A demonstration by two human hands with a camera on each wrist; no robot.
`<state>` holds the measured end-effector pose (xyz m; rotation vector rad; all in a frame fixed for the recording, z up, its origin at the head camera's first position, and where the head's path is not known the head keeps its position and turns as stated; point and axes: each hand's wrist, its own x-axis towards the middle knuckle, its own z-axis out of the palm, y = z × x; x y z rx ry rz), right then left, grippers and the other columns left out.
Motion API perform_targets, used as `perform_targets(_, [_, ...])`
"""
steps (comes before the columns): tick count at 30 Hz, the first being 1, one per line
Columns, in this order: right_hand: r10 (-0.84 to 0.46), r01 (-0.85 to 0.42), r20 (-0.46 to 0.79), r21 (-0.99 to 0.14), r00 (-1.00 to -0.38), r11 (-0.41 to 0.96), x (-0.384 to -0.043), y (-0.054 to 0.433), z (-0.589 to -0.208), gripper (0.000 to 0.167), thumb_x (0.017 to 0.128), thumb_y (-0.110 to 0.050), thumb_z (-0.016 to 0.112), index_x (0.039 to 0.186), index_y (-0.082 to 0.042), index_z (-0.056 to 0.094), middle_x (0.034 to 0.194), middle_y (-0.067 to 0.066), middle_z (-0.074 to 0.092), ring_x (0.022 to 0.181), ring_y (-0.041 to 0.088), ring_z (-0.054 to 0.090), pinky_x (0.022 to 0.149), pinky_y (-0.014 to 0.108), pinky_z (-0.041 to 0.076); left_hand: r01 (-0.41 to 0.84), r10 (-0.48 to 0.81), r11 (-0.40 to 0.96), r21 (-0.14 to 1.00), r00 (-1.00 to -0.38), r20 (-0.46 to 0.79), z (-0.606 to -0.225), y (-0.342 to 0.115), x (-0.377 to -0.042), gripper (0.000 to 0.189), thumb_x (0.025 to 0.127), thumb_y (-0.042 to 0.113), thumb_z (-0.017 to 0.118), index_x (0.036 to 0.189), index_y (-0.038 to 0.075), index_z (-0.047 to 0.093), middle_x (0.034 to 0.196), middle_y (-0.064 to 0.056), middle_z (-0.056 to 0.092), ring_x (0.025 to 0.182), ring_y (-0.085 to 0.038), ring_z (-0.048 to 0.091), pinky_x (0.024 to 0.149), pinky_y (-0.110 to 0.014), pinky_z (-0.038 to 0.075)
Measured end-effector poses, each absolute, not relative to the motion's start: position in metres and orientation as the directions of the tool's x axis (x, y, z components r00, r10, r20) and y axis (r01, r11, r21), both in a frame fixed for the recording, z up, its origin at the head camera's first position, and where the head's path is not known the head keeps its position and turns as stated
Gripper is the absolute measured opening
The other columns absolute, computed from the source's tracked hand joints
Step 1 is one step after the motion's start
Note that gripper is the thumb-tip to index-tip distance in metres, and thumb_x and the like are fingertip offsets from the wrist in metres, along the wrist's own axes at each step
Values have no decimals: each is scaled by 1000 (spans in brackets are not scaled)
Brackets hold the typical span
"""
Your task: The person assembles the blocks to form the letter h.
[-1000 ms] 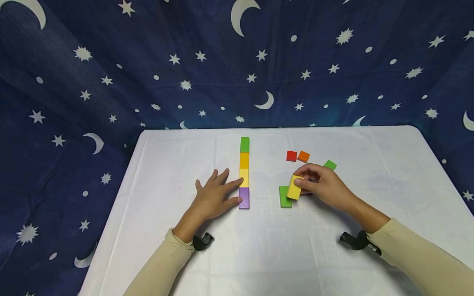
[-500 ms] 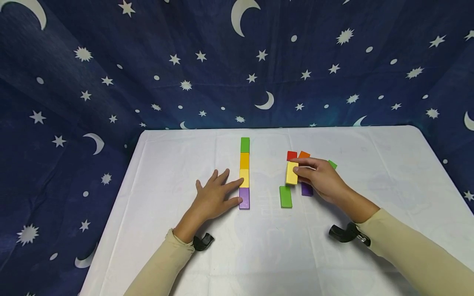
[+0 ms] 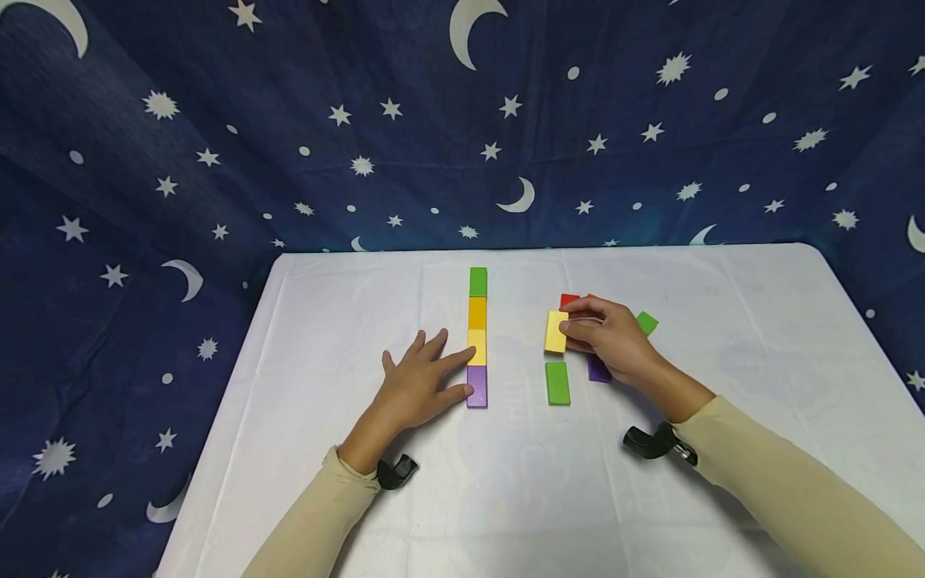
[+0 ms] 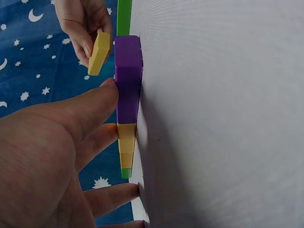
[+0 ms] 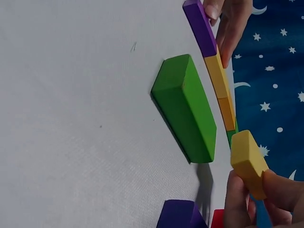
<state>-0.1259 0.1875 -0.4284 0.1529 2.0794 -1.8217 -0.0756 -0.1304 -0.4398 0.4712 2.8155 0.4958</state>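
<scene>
My right hand (image 3: 610,337) pinches a yellow block (image 3: 555,332) between thumb and fingers, just beyond a loose green block (image 3: 557,384). In the right wrist view that yellow block (image 5: 248,161) hangs above the table. My left hand (image 3: 412,392) is spread, its thumb touching the purple block (image 3: 477,387) and its index finger the pale yellow block (image 3: 478,341). These two stand end to end in a straight row with an orange-yellow block (image 3: 477,313) and a green block (image 3: 478,282) at the far end. The left wrist view shows the purple block (image 4: 128,80) beside my thumb.
Near my right hand lie a red block (image 3: 569,300), a dark purple block (image 3: 598,368) and a smaller green block (image 3: 646,323). An orange block is mostly hidden behind that hand. A starry blue cloth (image 3: 405,128) hangs behind the white table (image 3: 433,514).
My right hand has carried the yellow block away from over the loose green block, farther back and slightly left. The dark purple block has come into sight. My left hand has stayed put.
</scene>
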Motion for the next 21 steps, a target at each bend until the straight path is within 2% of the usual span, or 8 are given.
perform_targets(6, [-141, 266, -310, -927, -940, 265, -130, 182, -430, 41, 93, -5, 73, 132, 4, 61, 127, 23, 61, 92, 0, 69, 84, 29, 61, 269, 351, 889, 370, -920, -175, -439, -130, -75, 60, 92, 57, 68, 148, 42, 53, 165, -11, 36, 155, -45, 24, 104, -89, 13])
perform_targets(17, [-116, 246, -316, -880, -942, 407, -136, 181, -435, 38, 90, -4, 76, 127, 3, 67, 118, 23, 70, 82, 0, 70, 77, 27, 62, 273, 354, 889, 368, -920, -171, -439, -130, -76, 60, 92, 57, 68, 148, 42, 53, 165, -11, 37, 155, -46, 24, 104, -89, 13])
perform_targets(21, [-101, 193, -281, -839, -954, 509, -137, 182, -434, 35, 89, -8, 78, 123, -1, 71, 110, 19, 73, 79, 3, 70, 72, 25, 61, 274, 353, 889, 368, -920, -168, -439, -130, -76, 60, 91, 57, 69, 148, 42, 53, 165, -11, 37, 154, -46, 24, 104, -89, 13])
